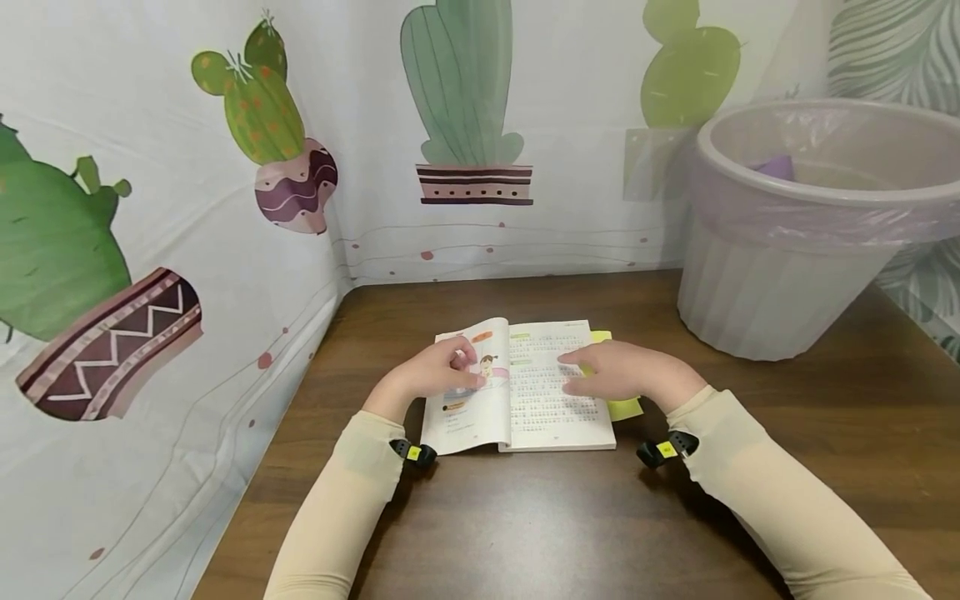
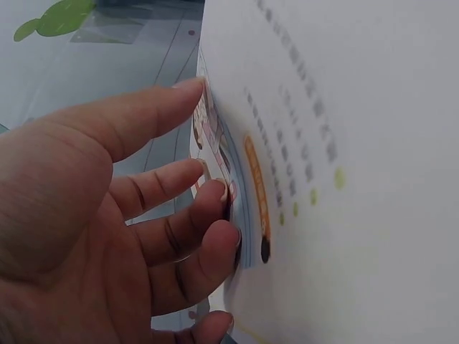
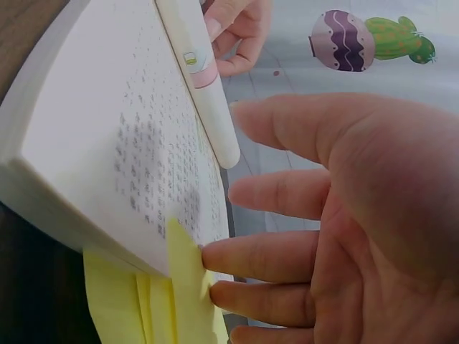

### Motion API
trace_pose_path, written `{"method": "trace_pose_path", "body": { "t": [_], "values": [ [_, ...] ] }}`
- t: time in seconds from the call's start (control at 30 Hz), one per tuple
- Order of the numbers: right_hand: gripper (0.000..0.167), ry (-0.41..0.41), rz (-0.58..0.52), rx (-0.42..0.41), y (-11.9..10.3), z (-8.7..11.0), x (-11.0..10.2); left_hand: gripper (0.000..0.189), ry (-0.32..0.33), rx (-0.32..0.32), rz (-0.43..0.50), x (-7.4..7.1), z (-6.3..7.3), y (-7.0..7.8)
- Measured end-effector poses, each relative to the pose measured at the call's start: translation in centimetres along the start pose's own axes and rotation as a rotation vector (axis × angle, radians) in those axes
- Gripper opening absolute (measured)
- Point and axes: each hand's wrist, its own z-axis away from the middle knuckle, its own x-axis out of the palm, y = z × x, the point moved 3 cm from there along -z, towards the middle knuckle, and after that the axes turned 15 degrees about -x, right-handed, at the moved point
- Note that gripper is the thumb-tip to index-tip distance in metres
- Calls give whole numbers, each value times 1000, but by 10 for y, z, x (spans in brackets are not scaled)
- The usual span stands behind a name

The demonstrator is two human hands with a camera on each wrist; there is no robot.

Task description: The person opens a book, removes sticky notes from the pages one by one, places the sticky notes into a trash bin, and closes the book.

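Observation:
An open book with printed text lies on the table, its left page bowed up and showing a picture of a child. Over that page is my left hand, fingers loosely bent and thumb apart from them; in the left wrist view the fingertips are at the page, and whether they touch is unclear. My right hand hovers at the right page with fingers spread and fairly straight. Yellow sticky notes stick out from the book's right side, close to the right fingertips, which may touch one.
A large pale bin with a clear liner stands at the right rear, a purple item inside. The brown wooden table meets a cactus-print cloth at the back and left.

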Motion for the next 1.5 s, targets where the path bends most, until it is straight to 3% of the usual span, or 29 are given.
{"method": "trace_pose_path", "body": {
  "t": [0.37, 0.67, 0.87, 1.0, 1.17, 1.33, 1.5],
  "values": [
    [55, 61, 9, -77, 15, 21, 2, 31, -21, 66, -75, 0, 3, 19],
    [49, 29, -9, -115, 9, 37, 13, 22, -91, 97, -244, 0, 6, 54],
    [50, 26, -14, -158, 2, 44, 19, 29, -216, 7, -239, -6, -2, 68],
    [47, 46, -5, -200, 2, 44, 20, 36, -249, -47, -252, -11, -13, 78],
    [46, 68, -32, -239, 6, 41, 19, 38, -225, -76, -269, -17, -25, 97],
    [46, 150, -63, -257, 19, 38, 14, 37, -164, -115, -280, -18, -35, 115],
    [48, 210, -73, -210, 36, 39, 8, 40, -130, -153, -289, -9, -46, 135]
  ]
}}
